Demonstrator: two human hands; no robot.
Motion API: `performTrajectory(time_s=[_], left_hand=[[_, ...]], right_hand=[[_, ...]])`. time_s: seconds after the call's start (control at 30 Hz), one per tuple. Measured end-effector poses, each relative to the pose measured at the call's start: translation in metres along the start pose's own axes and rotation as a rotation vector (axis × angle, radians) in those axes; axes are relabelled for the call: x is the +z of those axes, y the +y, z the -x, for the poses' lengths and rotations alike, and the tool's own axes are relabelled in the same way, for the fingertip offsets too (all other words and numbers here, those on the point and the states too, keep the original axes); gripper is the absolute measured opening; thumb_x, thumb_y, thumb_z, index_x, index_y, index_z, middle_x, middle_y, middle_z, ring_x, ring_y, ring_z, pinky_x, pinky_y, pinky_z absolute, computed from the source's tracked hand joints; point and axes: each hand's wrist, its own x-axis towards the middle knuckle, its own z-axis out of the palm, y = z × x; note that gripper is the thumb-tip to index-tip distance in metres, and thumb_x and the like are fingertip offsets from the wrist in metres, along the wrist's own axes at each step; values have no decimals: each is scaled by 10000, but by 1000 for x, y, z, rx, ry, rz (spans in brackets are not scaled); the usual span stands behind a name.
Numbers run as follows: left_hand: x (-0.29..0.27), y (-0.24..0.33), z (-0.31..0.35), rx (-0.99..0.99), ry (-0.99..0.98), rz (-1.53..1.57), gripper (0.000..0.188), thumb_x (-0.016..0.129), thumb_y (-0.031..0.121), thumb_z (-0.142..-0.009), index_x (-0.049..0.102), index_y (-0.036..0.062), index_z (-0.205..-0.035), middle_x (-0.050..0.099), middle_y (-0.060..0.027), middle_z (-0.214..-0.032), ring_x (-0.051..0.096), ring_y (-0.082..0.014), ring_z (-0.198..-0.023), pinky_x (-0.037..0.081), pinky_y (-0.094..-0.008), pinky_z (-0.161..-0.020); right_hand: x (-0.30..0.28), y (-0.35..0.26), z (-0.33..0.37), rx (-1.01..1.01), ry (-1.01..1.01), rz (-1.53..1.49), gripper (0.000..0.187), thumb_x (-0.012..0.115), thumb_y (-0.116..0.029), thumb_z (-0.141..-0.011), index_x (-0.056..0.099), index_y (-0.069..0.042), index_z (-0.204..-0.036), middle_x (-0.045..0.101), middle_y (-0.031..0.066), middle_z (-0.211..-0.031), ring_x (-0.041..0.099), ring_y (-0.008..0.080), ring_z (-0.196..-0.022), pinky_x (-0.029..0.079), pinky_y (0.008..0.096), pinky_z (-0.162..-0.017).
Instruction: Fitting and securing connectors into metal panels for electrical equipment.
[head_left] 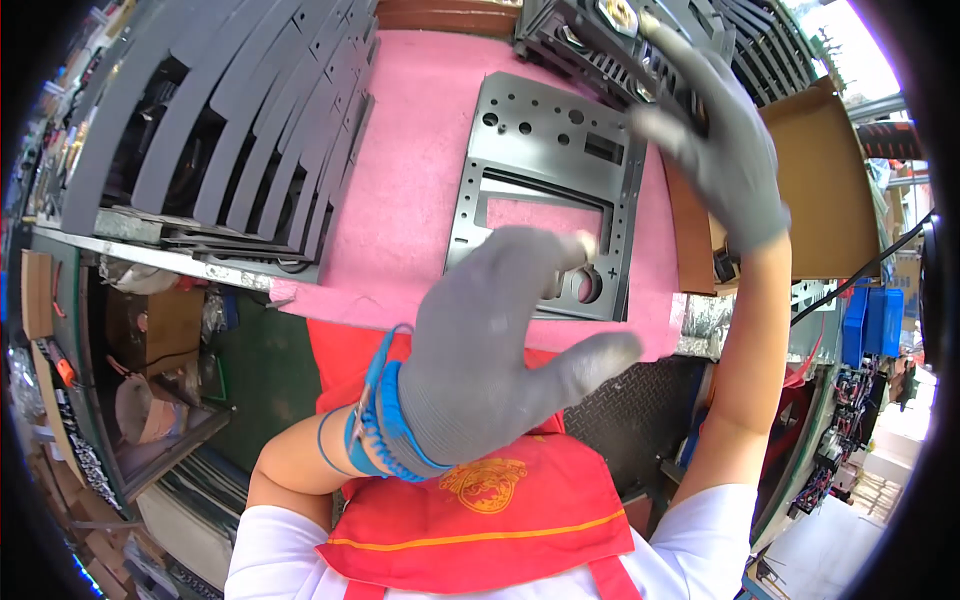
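My left hand [480, 350], in a grey glove with a blue wrist strap [380, 420], hovers over the near edge of a flat grey metal panel [540, 150]. Its thumb and fingers are spread, with nothing between them. The panel has a large rectangular window and several round holes, and it lies on a pink mat [400, 110]. Farther right, my gloved right hand [720, 140] reaches up beside a stack of dark metal parts [565, 50]. Its thumb and fingers stand apart around the stack's near corner; whether they touch it is not clear.
Several dark grey slotted panels [240, 130] stand packed upright on the bench's left. An open cardboard box [825, 185] sits by my right forearm. Blue bins [875, 325] are at the far right. A wooden-sided shelf unit [150, 400] is below the bench at left.
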Motion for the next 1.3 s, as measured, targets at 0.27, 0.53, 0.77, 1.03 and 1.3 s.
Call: performTrajectory(time_s=[0.27,0.53,0.77,1.03,1.3], left_hand=[[6,-38,11,348,28,-838,258,740,129,-724,679,115,-975,618,-44,-959,603,-261,-903,453,-431,-822],[6,-38,2,384,-1,-806,194,707,73,-714,690,129,-899,585,-16,-808,578,-244,-815,422,-412,-782],[-2,-22,18,333,-98,-811,167,721,94,-733,683,125,-892,572,-14,-792,552,-259,-779,409,-429,-774],[2,-22,25,346,-18,-887,202,745,199,-781,689,108,-953,605,-47,-902,581,-266,-849,432,-437,-855],[15,-17,23,337,110,-276,328,778,215,-811,647,57,-1067,585,-183,-1158,616,-304,-1024,527,-378,-827]], right_hand=[[54,87,-54,136,-94,282,563,619,-457,-905,485,-239,-1406,592,179,-1141,577,348,-1053,455,408,-919],[9,121,-19,287,1,-193,444,587,-231,-931,519,-125,-1356,628,154,-1211,594,241,-1121,441,338,-978],[5,95,57,653,-396,115,563,688,-312,-862,510,-154,-1373,643,122,-1185,623,212,-1066,473,304,-941],[10,61,78,547,177,64,443,658,-108,-847,549,-74,-1276,621,95,-1195,605,197,-1090,458,291,-955],[4,-87,105,251,-120,-619,645,741,76,-672,570,-36,-1285,595,108,-1113,621,221,-1023,510,287,-845]])
